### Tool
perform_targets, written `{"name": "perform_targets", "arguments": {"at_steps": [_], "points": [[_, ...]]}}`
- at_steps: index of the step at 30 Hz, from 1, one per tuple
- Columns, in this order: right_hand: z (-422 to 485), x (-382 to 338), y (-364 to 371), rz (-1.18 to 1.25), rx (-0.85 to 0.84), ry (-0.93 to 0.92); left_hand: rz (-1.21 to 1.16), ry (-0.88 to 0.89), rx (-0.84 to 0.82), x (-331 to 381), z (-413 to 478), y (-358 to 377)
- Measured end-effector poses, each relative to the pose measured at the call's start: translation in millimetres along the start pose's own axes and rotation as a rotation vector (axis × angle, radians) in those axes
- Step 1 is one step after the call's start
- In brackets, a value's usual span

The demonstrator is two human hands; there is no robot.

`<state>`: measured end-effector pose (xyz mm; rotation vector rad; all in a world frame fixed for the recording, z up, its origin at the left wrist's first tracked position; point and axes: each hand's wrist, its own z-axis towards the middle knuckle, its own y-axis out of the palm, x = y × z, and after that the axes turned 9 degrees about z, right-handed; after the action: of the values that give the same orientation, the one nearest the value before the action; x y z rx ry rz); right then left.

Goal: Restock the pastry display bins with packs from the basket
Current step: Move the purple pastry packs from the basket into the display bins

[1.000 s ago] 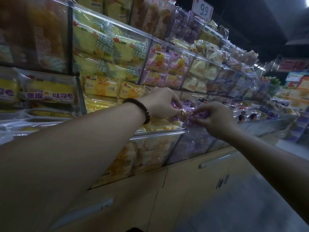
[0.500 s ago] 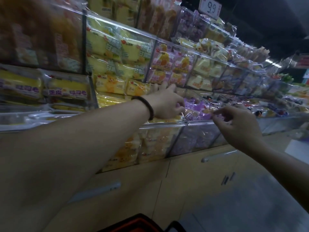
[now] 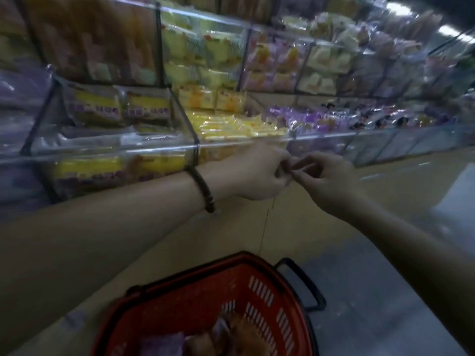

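- The left hand [image 3: 257,173] and right hand [image 3: 326,181] meet at the fingertips, just below the clear front edge of the bins [image 3: 154,150].
- Their fingers are curled; I cannot tell whether they pinch anything.
- The red basket [image 3: 257,263] sits below the hands and holds packs [image 3: 231,335].
- Bare floor [image 3: 372,291] lies to its right.

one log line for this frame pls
hands: left hand and right hand fingertips together before bins | held: unclear | basket: packs inside

Left hand [image 3: 257,173] meeting right hand [image 3: 327,182], red basket [image 3: 259,289] below
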<state>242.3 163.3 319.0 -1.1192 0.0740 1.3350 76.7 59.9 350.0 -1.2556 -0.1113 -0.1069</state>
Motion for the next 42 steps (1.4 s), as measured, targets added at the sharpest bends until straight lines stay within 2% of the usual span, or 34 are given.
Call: {"name": "perform_targets", "arguments": {"at_steps": [8,18,24,28,32,34,38,40,42], "points": [[-100.7,-4.8,118.9,0.091,-0.367,0.205,-0.011,-0.178,-0.478,-46.3,-134.8,74.2],[-213.2,29.5,267.9,-0.021,-0.772,0.527,0.06,-0.38,-0.744,-131.4,-216.5,189.4],[-246.7,52.2,358.7,-0.212,-1.023,0.484,0.02,-0.369,-0.807,-161.6,-219.4,199.0],[-259.4,62.8,397.9,-0.39,-1.055,0.273,-0.018,-0.387,-0.821,-174.9,-220.1,209.7],[-259.2,48.0,399.3,-0.307,-1.062,0.194,-0.088,-0.421,-0.834,-183.4,-219.9,213.1],[-257.0,45.8,399.1,-0.303,-1.009,0.172,-0.096,-0.423,-0.826,-185.7,-219.1,213.6],[-248.0,60.9,402.0,-0.222,-1.08,0.327,-0.131,-0.448,-0.821,-188.1,-219.7,214.8],[-232.8,57.0,388.3,-0.07,-1.1,0.467,-0.146,-0.458,-0.811,-189.8,-221.2,215.7],[-214.4,55.4,373.4,0.123,-1.049,0.563,-0.158,-0.445,-0.812,-193.0,-222.5,215.3]]}}
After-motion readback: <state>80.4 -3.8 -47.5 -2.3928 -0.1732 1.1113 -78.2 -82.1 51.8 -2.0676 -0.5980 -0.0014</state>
